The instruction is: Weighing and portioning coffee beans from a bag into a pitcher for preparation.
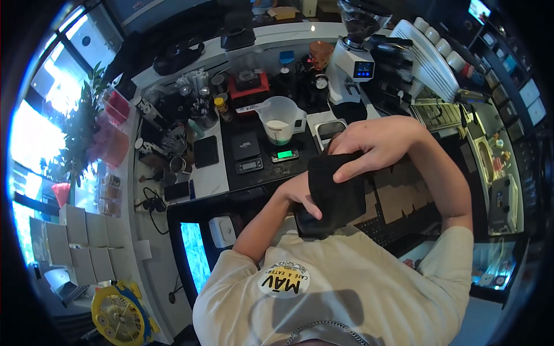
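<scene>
- You hold a black folded cloth (336, 193) in front of your chest, above the near edge of the dark counter (242, 141), with both hands clamped on it.
- Your right hand (374, 148) lies over the cloth's top edge, fingers curled down its front face and thumb pressed against the upper right corner.
- Your left hand (300, 193) grips the cloth from the left side, thumb laid across its lower left part; the other fingers are hidden behind the fabric.
- The cloth looks matte and soft, folded into a thick, roughly rectangular pad, uniformly black with no pattern that you can make out.
- Your hands are close together, set apart only by the cloth between them.
- On the counter beyond the cloth, a clear plastic measuring jug with white liquid (281, 121) stands toward the far edge.
- Just in front of the jug, a small black scale with a green lit display (285, 154) sits beside a second black scale (249, 165) to its left.
- At the far right corner stands a white coffee grinder with a dark bean hopper (356, 57).
- A steel square tray (330, 130) rests between the jug and your right hand.
</scene>
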`<control>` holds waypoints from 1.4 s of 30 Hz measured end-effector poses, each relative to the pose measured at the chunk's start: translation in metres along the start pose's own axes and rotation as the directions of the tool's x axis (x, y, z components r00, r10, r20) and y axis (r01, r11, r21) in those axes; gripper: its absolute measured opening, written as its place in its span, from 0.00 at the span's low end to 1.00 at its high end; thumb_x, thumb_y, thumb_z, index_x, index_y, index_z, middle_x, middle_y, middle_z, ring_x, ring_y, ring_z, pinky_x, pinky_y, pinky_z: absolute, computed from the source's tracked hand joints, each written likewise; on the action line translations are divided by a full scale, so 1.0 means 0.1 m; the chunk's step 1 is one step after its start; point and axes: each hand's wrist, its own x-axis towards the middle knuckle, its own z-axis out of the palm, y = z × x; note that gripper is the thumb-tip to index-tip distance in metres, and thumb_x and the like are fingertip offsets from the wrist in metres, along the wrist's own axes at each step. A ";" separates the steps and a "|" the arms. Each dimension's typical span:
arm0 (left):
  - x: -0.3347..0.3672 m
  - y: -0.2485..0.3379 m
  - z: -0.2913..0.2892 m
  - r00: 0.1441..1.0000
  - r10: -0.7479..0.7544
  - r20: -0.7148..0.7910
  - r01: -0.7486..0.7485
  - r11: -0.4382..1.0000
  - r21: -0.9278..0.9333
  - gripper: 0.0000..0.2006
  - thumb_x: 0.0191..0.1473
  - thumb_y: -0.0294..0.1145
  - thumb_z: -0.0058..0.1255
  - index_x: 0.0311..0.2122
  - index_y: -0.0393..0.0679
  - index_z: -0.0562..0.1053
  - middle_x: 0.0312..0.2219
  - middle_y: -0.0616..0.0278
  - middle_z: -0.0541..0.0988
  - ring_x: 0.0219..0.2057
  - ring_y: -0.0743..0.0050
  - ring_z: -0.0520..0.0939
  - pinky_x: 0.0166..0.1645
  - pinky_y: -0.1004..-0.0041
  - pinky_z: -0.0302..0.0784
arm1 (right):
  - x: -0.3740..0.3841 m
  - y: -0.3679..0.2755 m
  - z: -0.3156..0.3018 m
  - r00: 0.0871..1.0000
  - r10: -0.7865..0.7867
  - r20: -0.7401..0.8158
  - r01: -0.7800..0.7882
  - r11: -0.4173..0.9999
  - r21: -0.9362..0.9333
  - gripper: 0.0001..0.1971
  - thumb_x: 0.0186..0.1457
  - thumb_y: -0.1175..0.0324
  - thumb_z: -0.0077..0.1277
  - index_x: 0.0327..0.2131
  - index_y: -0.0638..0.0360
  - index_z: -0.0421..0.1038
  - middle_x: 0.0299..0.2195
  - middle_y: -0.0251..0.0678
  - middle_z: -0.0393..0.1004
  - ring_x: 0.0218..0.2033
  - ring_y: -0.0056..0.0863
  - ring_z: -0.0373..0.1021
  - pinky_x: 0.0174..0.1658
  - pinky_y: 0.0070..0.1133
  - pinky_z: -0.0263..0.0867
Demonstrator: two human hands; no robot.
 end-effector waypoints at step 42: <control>1.01 -0.89 -0.92 0.549 -0.204 -0.811 -0.651 0.504 -0.567 0.25 0.49 0.38 0.64 0.51 0.44 0.69 0.42 0.64 0.77 0.42 0.73 0.79 0.49 0.66 0.79 | 0.45 1.85 2.15 0.196 0.933 -0.301 0.787 0.034 0.616 0.35 0.53 0.44 0.53 0.59 0.54 0.65 0.56 0.40 0.72 0.57 0.40 0.68 0.59 0.38 0.65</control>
